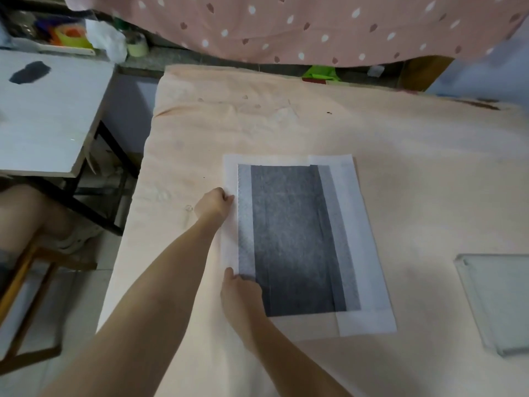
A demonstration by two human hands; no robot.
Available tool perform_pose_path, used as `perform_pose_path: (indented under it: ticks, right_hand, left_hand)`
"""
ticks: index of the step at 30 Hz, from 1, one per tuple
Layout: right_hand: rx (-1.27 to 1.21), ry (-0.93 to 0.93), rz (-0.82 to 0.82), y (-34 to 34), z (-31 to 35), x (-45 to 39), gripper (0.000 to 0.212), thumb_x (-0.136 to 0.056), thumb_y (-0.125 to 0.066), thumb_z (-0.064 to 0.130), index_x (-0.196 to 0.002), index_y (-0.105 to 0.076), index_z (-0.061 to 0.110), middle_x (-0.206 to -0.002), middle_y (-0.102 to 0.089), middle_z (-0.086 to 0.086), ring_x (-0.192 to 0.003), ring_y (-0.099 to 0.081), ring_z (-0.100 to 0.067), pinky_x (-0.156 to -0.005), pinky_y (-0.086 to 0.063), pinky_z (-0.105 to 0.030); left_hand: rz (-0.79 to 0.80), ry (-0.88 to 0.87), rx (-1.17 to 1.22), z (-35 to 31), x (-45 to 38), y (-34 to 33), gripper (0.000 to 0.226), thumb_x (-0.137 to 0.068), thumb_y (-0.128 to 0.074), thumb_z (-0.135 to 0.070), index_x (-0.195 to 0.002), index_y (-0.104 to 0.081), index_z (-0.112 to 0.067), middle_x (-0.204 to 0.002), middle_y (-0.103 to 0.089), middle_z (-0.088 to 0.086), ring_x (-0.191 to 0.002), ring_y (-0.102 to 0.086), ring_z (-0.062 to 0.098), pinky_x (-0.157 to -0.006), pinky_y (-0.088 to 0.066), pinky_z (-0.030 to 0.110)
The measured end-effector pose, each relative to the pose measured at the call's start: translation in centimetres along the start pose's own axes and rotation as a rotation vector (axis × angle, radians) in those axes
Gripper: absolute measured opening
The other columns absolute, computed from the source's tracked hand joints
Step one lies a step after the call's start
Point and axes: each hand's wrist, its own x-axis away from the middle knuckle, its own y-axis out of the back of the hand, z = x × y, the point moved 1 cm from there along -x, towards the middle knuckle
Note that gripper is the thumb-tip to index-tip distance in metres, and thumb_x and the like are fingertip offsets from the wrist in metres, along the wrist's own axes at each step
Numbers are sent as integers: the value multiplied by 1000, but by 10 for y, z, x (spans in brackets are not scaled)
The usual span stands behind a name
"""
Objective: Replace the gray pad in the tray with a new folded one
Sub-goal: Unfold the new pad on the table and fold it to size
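Observation:
A gray pad [292,239] with a white border lies flat on the peach-covered table [400,144], its right side folded over itself. My left hand [213,204] pinches the pad's white left edge near the far corner. My right hand [242,290] grips the same left edge near the close corner, its fingers curled over the border. A pale gray tray [498,299] sits at the right edge of the view, apart from the pad.
A white side table [48,118] with a dark patch stands at the left, with a wooden chair [25,296] and a seated person's leg [31,213] below it. A pink spotted cloth [315,24] hangs across the back. Clutter fills a shelf at the far left.

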Motion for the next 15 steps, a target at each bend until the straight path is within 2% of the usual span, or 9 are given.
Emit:
perform_pose_path:
  ticks: [2, 4, 5, 6, 7, 8, 10, 12, 15]
  right_hand:
    - [-21, 28, 22, 1, 4, 4, 38, -46, -85, 34, -61, -54, 19, -40, -46, 3, -29, -41, -9, -38, -15, -12]
    - [-65, 42, -8, 4, -3, 12, 26, -80, -66, 36, -79, -55, 13, -57, -56, -3, -44, -51, -14, -40, -32, -20]
    - [-96, 29, -27, 4, -7, 11, 24, -93, -49, 34, -92, -53, 10, -71, -60, -7, -57, -57, -18, -48, -42, -26]
    - [-132, 14, -45, 5, -11, 9, 26, -99, -37, 31, -101, -50, 8, -82, -61, -10, -69, -60, -22, -56, -47, -30]
    - [-158, -14, -55, 8, -16, 9, 28, -99, -33, 30, -105, -50, 8, -88, -61, -11, -75, -60, -22, -60, -49, -32]
    - [-142, -54, -83, 10, -24, 9, 26, -98, -38, 28, -104, -52, 8, -87, -61, -9, -74, -61, -21, -59, -50, -31]
    - [-131, -113, -221, 13, -43, 9, 18, -81, -62, 29, -86, -61, 12, -71, -61, -2, -59, -58, -13, -44, -44, -21]
    - [-85, -201, -230, 14, -66, 13, 29, -57, -81, 31, -73, -63, 14, -62, -58, 0, -49, -55, -12, -35, -35, -17]
    - [-73, -450, -245, 18, -105, 28, 46, -42, -89, 31, -74, -65, 7, -67, -60, -8, -54, -60, -23, -36, -42, -24]
  left_hand:
    - [1, 11, -5, 0, 1, -1, 28, -95, -42, -38, -98, -57, -15, -101, -66, 9, -88, -66, 30, -72, -47, 31]
    - [-23, 30, -22, -3, 4, -2, 27, -95, -38, -31, -105, -55, -12, -106, -64, 11, -93, -64, 32, -75, -45, 32]
    - [-49, 36, -43, -6, 6, -1, 28, -95, -36, -27, -111, -51, -9, -111, -61, 13, -97, -61, 33, -76, -43, 34]
    - [-80, 34, -73, -9, 9, 0, 29, -96, -36, -23, -116, -47, -5, -116, -56, 16, -101, -59, 35, -75, -41, 35]
    - [-111, 22, -104, -13, 13, 0, 30, -97, -36, -22, -119, -42, -2, -118, -52, 18, -102, -58, 37, -72, -39, 37]
    - [-140, 3, -126, -19, 16, 0, 31, -98, -37, -21, -120, -40, 0, -119, -50, 18, -101, -59, 38, -68, -38, 37]
    - [-162, -47, -132, -34, 24, -2, 30, -99, -37, -22, -119, -39, 0, -118, -50, 18, -97, -60, 38, -65, -38, 38]
    - [-127, -134, -118, -54, 34, -11, 29, -99, -36, -24, -117, -42, -2, -117, -50, 17, -96, -59, 37, -68, -41, 39]
    - [-88, -260, -117, -86, 57, -30, 30, -99, -36, -24, -117, -46, -1, -120, -50, 18, -97, -58, 38, -72, -43, 39]
